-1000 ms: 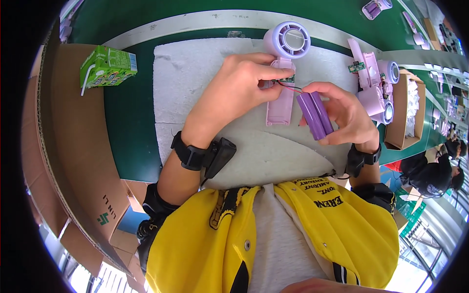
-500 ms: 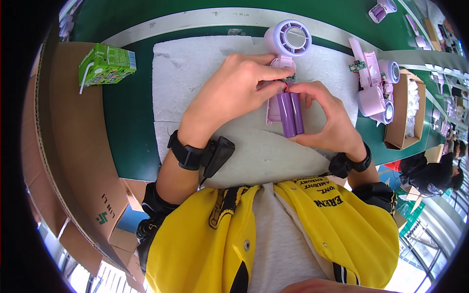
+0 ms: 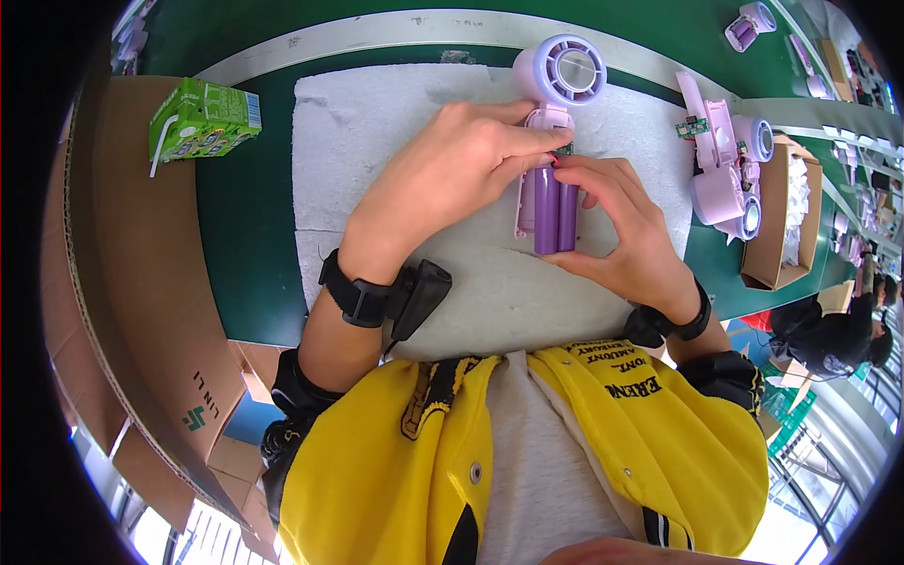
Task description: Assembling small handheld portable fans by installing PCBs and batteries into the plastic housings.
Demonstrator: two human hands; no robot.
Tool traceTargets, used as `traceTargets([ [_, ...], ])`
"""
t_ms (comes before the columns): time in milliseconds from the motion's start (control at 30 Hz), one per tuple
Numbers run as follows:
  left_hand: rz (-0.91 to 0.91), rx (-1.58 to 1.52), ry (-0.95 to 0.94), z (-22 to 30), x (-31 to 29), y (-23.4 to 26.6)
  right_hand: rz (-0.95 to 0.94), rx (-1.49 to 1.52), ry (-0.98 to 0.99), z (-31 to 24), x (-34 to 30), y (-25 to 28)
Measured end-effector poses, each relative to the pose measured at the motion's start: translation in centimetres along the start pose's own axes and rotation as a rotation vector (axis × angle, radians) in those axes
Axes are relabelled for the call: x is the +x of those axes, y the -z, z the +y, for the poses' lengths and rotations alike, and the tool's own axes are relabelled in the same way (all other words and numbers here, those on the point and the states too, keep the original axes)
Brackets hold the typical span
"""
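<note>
A handheld fan (image 3: 560,71) in pale purple lies on the white foam sheet, its round head pointing away from me and its handle opened up. My left hand (image 3: 468,162) is closed at the top of the handle, fingertips pressing by a small green circuit board (image 3: 565,148). My right hand (image 3: 629,222) grips a pair of purple cylindrical batteries (image 3: 556,212), thumb at their near end and fingers at the far end. The batteries lie over the open handle shell (image 3: 524,209), close to lengthwise with it. A bit of red wire shows at their far end, partly hidden by fingers.
The foam sheet (image 3: 348,122) covers the green table (image 3: 250,273). A green drink carton (image 3: 207,121) with a straw stands at left, beside a large cardboard box (image 3: 141,235). More fan parts (image 3: 720,160) and an open carton (image 3: 782,221) are at right. People sit further right.
The batteries have turned from a slight slant to nearly straight along the handle and moved slightly left and away from me. My right hand moved with them; the left stayed nearly in place.
</note>
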State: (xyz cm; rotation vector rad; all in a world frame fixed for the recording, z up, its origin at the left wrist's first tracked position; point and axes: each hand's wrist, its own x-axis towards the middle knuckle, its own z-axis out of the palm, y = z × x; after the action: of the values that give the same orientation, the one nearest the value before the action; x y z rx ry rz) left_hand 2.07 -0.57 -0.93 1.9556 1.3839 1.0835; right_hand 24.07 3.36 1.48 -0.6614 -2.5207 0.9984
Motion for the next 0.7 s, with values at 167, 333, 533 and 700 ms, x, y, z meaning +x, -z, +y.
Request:
traceTargets([
  [167,-0.018,0.008,-0.009,0.0,0.0,0.1,0.036,0.012,-0.047,-0.3,0.0,-0.7],
  [333,-0.023,0.018,0.000,0.0,0.0,0.1,0.065,-0.004,-0.083,-0.7,-0.2,-1.0],
  [533,-0.028,0.003,0.020,0.2,0.0,0.2,0.104,0.029,-0.127,-1.0,-0.3,-1.2],
  [700,-0.002,-0.013,0.007,0.2,-0.1,0.0,0.170,-0.098,-0.053,-0.7,-0.8,-1.8],
])
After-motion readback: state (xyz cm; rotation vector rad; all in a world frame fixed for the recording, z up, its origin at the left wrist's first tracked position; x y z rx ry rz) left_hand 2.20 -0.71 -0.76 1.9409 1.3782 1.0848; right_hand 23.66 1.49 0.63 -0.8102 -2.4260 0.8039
